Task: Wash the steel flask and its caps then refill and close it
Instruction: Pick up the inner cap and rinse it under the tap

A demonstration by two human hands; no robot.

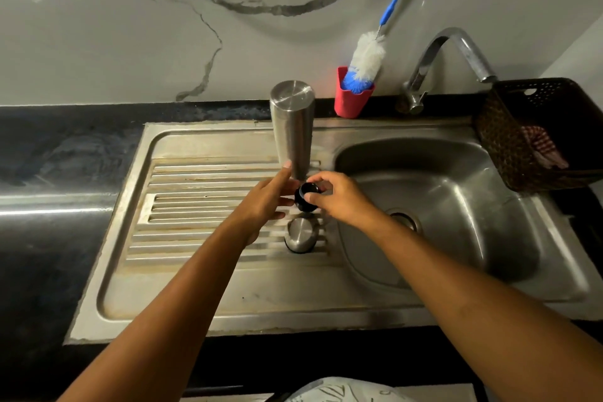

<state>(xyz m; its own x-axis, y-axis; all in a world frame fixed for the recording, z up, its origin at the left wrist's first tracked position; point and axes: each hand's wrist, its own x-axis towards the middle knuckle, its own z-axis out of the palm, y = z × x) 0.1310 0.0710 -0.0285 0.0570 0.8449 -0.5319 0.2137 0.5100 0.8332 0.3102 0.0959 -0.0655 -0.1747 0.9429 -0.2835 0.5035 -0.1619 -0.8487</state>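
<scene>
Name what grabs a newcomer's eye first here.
The tall steel flask standing upside down on the drainboard, with both hands at its base: right hand gripping a black cap, left hand beside it. Behind, a blue-and-white bottle brush in a red cup.

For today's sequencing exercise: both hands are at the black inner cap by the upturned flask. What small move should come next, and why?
Probably lift the black inner cap, pinched by the right hand, over the sink basin for rinsing. The steel flask stands upside down on the drainboard and the steel outer cap lies separate.

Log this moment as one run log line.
left hand: holds upside-down steel flask | right hand: grips black inner cap | steel outer cap: on drainboard
</scene>
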